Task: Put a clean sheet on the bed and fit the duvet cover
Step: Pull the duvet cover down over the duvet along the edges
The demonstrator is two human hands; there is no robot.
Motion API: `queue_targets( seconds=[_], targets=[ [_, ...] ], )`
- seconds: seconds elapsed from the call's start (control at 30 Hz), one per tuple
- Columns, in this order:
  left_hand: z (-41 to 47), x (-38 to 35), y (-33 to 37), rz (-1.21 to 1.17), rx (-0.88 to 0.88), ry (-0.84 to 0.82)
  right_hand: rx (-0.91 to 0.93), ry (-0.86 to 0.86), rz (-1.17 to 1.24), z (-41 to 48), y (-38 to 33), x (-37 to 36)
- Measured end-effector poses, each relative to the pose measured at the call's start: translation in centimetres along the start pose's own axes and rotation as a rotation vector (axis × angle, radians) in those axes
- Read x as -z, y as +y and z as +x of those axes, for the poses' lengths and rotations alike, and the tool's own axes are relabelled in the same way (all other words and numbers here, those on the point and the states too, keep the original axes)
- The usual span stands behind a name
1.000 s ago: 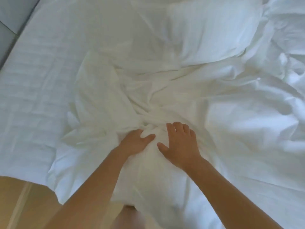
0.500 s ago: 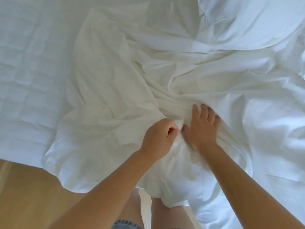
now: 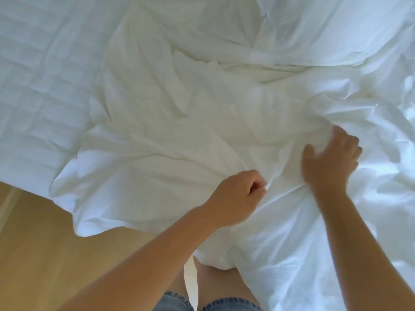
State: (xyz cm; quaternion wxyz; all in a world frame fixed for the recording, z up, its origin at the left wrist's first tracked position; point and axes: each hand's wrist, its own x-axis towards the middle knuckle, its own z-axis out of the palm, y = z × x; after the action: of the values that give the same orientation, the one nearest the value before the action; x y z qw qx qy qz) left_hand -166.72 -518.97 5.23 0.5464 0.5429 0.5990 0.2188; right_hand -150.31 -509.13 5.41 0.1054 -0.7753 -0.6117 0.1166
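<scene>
Pillow point(image 3: 325, 30) beyond crumpled duvet cover point(image 3: 168, 142); wood floor point(image 3: 45, 243) left.

Right hand point(image 3: 330, 158) has slid rightward across the duvet cover point(image 3: 175, 153).

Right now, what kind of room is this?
Probably a bedroom. A white sheet lies spread flat, a crumpled white duvet cover lies on it with the left hand gripping a fold, and a wooden floor runs alongside.
</scene>
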Motion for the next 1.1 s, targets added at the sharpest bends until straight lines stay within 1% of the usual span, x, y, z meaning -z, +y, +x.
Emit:
queue_targets(
  seconds=[0.07, 0.1, 0.13, 0.17, 0.2, 0.23, 0.27, 0.3, 0.33, 0.37, 0.4, 0.43, 0.47, 0.5, 0.6, 0.7, 0.73, 0.77, 0.83, 0.87, 0.93, 0.97, 1.03, 1.1],
  targets=[
    [0.3, -0.6, 0.0, 0.084, -0.013, -0.011, 0.239, -0.008, 0.018, -2.8, -1.6, -0.6],
    [0.3, -0.5, -0.2, 0.088, -0.028, 0.008, 0.373, -0.048, 0.038, -4.2, -2.4, -0.9],
    [0.2, -0.2, -0.7, 0.064, -0.036, 0.056, 0.505, -0.128, 0.045, -5.4, -2.9, -1.2],
    [-0.1, 0.4, -1.5, 0.036, -0.02, 0.141, 0.606, -0.249, 0.036, -6.4, -3.2, -1.7],
    [-0.4, 1.3, -2.8, 0.036, 0.022, 0.271, 0.672, -0.394, -0.014, -7.2, -3.3, -2.1],
    [-0.9, 2.3, -4.7, 0.076, 0.094, 0.409, 0.7, -0.546, -0.132, -7.7, -3.3, -2.4],
    [-1.6, 3.5, -6.9, 0.135, 0.208, 0.511, 0.712, -0.645, -0.266, -8.1, -3.1, -2.7],
    [-2.6, 4.6, -9.3, 0.196, 0.361, 0.545, 0.716, -0.689, -0.364, -8.2, -2.9, -3.1],
    [-3.7, 5.5, -11.5, 0.254, 0.523, 0.514, 0.702, -0.691, -0.4, -8.4, -3.0, -3.3],
    [-4.7, 6.2, -13.5, 0.301, 0.654, 0.452, 0.695, -0.658, -0.382, -8.7, -3.5, -3.3],
    [-5.3, 6.4, -15.0, 0.31, 0.732, 0.406, 0.704, -0.605, -0.324, -9.2, -4.2, -3.4],
    [-5.5, 6.6, -16.1, 0.281, 0.765, 0.4, 0.734, -0.555, -0.266, -9.7, -5.1, -3.7],
    [-5.4, 6.7, -16.9, 0.232, 0.776, 0.422, 0.774, -0.537, -0.233, -10.2, -6.1, -4.1],
    [-5.1, 6.8, -17.5, 0.186, 0.783, 0.45, 0.823, -0.553, -0.235, -10.9, -7.1, -4.6],
    [-4.3, 8.1, -18.6, 0.073, 0.768, 0.506, 0.942, -0.64, -0.356, -12.6, -10.0, -7.1],
    [-3.8, 9.2, -19.7, -0.254, 0.754, 0.608, 0.963, -0.674, -0.481, -13.4, -12.3, -9.9],
    [-3.4, 9.6, -20.0, -0.338, 0.782, 0.649, 0.956, -0.67, -0.514, -13.5, -13.0, -10.7],
    [-3.1, 9.9, -20.3, -0.354, 0.823, 0.655, 0.946, -0.662, -0.541, -13.6, -13.5, -11.4],
    [-2.8, 10.5, -20.7, -0.264, 0.905, 0.554, 0.927, -0.644, -0.569, -13.6, -14.4, -12.6],
    [-3.0, 10.6, -21.1, -0.246, 0.911, 0.492, 0.924, -0.646, -0.584, -13.6, -14.7, -13.2],
    [-4.4, 10.2, -21.9, -0.316, 0.839, 0.397, 0.933, -0.681, -0.62, -13.7, -15.4, -14.1],
    [-5.5, 9.7, -22.4, -0.365, 0.781, 0.385, 0.945, -0.702, -0.637, -13.9, -15.7, -14.6],
    [-7.8, 8.4, -23.5, -0.409, 0.698, 0.419, 0.96, -0.73, -0.674, -14.4, -16.3, -15.5],
    [-9.3, 6.9, -25.1, -0.318, 0.719, 0.42, 0.958, -0.72, -0.7, -14.7, -16.8, -16.5]
  ],
)
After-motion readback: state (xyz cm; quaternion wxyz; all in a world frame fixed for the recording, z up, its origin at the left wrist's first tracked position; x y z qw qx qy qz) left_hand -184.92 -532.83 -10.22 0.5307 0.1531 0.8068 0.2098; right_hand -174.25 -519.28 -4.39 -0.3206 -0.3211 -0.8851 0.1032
